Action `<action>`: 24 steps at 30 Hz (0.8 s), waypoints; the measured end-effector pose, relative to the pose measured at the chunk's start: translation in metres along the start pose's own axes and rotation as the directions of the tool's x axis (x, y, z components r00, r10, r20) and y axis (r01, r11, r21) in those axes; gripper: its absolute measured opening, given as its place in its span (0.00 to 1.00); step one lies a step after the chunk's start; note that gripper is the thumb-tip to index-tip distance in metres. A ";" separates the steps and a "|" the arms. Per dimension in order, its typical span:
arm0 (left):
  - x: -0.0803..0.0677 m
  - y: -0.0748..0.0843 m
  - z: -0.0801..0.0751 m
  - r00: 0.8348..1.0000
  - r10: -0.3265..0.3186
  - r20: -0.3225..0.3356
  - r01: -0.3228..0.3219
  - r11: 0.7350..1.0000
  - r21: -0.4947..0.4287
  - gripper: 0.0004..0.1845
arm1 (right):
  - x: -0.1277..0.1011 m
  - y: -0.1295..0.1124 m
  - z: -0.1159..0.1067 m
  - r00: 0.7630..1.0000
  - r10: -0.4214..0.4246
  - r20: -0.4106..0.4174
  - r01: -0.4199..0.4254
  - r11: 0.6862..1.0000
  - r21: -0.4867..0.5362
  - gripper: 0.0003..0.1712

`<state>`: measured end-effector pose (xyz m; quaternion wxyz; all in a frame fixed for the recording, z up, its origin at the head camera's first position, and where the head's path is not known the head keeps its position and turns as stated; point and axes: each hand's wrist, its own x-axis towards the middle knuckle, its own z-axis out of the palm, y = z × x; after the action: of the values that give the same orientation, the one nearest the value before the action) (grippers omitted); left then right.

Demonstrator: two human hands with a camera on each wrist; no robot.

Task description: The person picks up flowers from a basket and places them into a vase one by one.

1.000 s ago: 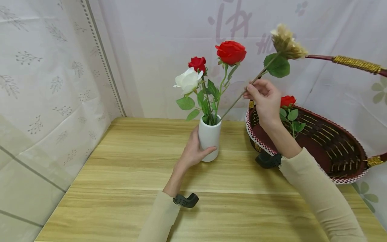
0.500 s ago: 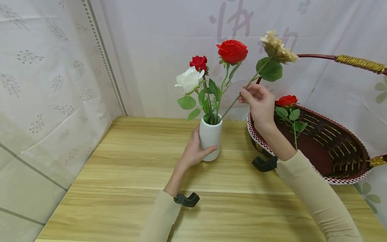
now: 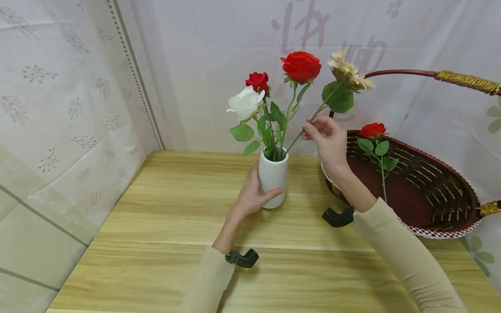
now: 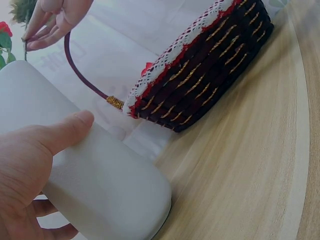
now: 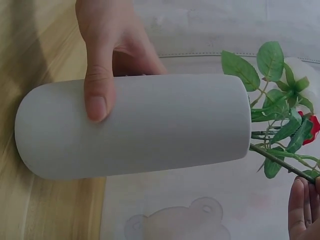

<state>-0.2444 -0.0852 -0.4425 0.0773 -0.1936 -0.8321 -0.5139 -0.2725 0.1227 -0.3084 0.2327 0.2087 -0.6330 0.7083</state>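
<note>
A white vase stands upright on the wooden table, and my left hand grips its side, thumb across the front. Inside it are a white rose, a small red rose and a larger red rose. With thumb and fingertips my right hand pinches the stem of a cream-coloured flower, which leans to the right. Its lower end passes into the vase mouth, as the right wrist view shows with the stem; the tip inside is hidden.
Right of the vase sits a dark brown woven basket with a white lace rim and an arched, gold-wrapped handle. One more red rose lies in it, its stem partly behind my right forearm. A printed curtain hangs behind the table.
My right hand has moved down and left with the cream-coloured flower, whose stem goes deeper into the vase. The left hand keeps its grip, and the vase has stayed in place.
</note>
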 end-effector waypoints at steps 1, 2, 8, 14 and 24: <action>0.000 0.000 0.000 1.000 0.001 -0.001 -0.001 1.000 0.002 0.57 | -0.001 0.001 0.001 1.000 0.003 0.001 -0.003 1.000 0.003 0.08; 0.000 0.000 0.000 1.000 0.002 -0.001 -0.002 1.000 0.005 0.57 | -0.001 0.001 0.001 1.000 0.004 0.002 -0.004 1.000 0.002 0.08; 0.000 -0.001 0.000 1.000 0.002 0.000 -0.002 1.000 0.008 0.57 | -0.004 0.004 0.004 1.000 0.001 0.005 -0.001 0.999 -0.033 0.05; -0.001 -0.001 -0.001 1.000 0.001 0.000 -0.001 1.000 0.003 0.57 | -0.008 0.009 0.006 1.000 0.007 0.024 -0.004 0.996 -0.089 0.09; 0.000 0.000 -0.001 1.000 -0.004 0.001 0.004 1.000 0.004 0.57 | -0.010 0.014 0.010 1.000 0.019 0.022 -0.018 0.999 -0.043 0.07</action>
<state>-0.2443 -0.0861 -0.4424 0.0765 -0.1921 -0.8335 -0.5124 -0.2730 0.1112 -0.3240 0.2233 0.2057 -0.6523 0.6944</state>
